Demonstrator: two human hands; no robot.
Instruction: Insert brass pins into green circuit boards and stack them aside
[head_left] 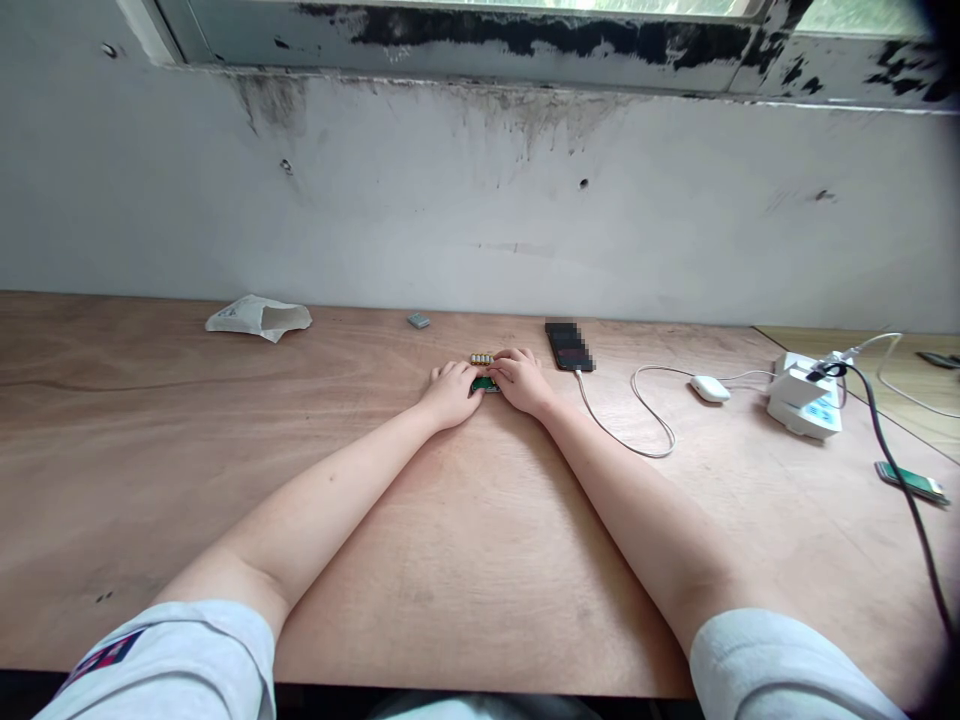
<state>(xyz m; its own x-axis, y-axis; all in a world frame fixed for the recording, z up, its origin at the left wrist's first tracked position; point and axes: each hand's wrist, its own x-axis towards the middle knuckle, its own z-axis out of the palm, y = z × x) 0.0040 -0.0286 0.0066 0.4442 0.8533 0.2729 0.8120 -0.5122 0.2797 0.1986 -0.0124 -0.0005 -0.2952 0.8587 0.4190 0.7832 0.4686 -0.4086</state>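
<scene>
A small green circuit board (485, 385) lies on the wooden table (480, 520), mostly hidden beneath my hands. My left hand (452, 393) grips its left side, and my right hand (521, 382) curves over it from the right. Just beyond the board, touching my right fingertips, is a short row of gold-coloured parts (481, 358). I cannot tell whether this row is joined to the board. A black smartphone (569, 346) lies a little beyond my right hand, with its screen blurred.
A white cable runs from the phone to a white charger (804, 396), past a white oval device (709, 388). A crumpled white paper bag (259, 318) and a small grey block (418, 321) lie near the stained wall (480, 220). A green object (911, 483) and a black cable (904, 490) lie at right.
</scene>
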